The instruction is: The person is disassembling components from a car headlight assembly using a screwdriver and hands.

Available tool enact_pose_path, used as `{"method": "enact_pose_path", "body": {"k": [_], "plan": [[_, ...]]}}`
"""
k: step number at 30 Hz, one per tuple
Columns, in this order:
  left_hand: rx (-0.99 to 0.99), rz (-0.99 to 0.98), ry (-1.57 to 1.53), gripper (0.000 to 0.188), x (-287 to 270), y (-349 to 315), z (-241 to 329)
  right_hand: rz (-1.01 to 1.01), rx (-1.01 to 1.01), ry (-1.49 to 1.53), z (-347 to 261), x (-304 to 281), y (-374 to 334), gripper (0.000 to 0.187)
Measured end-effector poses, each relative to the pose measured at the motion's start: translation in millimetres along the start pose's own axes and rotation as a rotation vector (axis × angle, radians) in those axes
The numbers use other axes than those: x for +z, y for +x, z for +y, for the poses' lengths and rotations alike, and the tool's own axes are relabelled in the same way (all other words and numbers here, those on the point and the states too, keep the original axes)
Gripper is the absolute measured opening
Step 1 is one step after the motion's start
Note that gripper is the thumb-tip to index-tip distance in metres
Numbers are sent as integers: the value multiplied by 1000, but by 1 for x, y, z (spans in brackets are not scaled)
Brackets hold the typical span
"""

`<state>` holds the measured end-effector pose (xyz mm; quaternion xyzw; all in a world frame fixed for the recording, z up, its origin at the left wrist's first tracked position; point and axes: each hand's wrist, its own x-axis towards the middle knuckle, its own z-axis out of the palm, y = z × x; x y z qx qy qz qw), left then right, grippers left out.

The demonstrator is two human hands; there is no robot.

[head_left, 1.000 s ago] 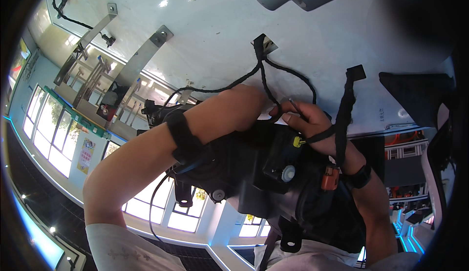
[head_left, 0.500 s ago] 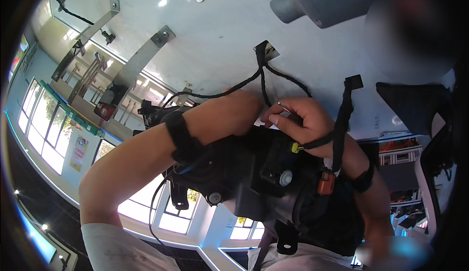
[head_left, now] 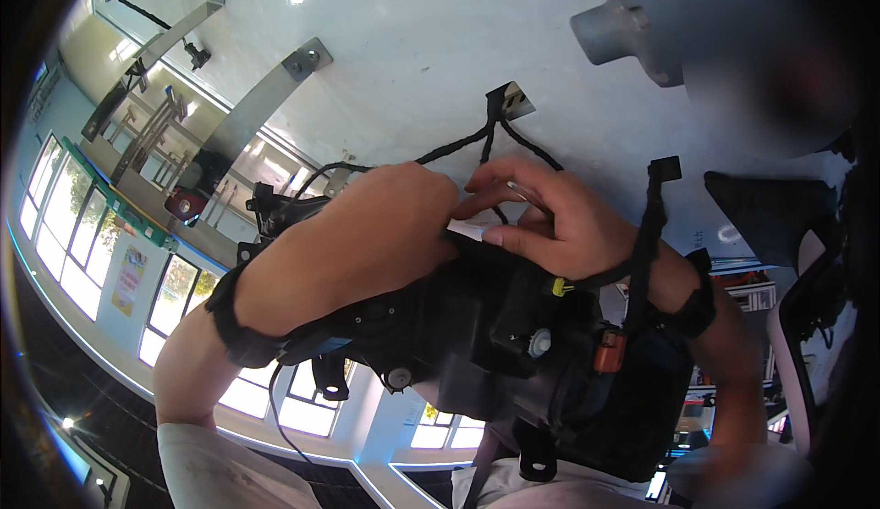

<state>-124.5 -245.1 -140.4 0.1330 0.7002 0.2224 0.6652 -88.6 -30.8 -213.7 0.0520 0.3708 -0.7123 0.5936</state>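
Note:
A large black car headlight housing is in front of my body, against my light trousers, its back side with sockets facing up. My left hand reaches over its far edge, back of the hand up; its fingers are hidden. My right hand meets it there, fingers curled and thumb bent inward. A thin silvery piece shows along its fingers; I cannot tell what it is. A small pale patch lies between the hands. Near my right wrist are a yellow plug and an orange-red connector.
Ahead stands a white panel with a black cable harness coming out through a square hole. Metal brackets stick out at the left. A grey cylinder-like part is at the upper right. A black taped cable hangs over my right forearm.
My left forearm has swung lower, and the left hand has moved left and turned its back upward. My right fingers have stretched toward it. The pale patch between the hands now shows.

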Motion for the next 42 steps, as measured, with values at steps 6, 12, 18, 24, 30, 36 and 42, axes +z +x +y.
{"method": "enact_pose_path", "body": {"k": [6,12,18,24,30,36,42], "plan": [[-228,211,-280,25,-14,-6,6,-227,67,-326,-20,-8,23,31],[-297,301,-407,31,-26,-10,12,-234,129,-214,-32,-13,26,37],[-309,339,-404,31,-26,-38,27,-98,100,-72,-22,2,25,35],[-362,763,-403,42,29,-136,6,-138,33,-473,-3,-6,26,28],[-758,1078,-567,79,155,-193,18,-266,127,-582,-7,-2,42,22],[-681,1399,-1082,92,190,-147,63,-293,235,-700,-6,1,48,21],[-723,1473,-639,86,229,-134,54,-366,169,-652,-3,3,52,22]]}}
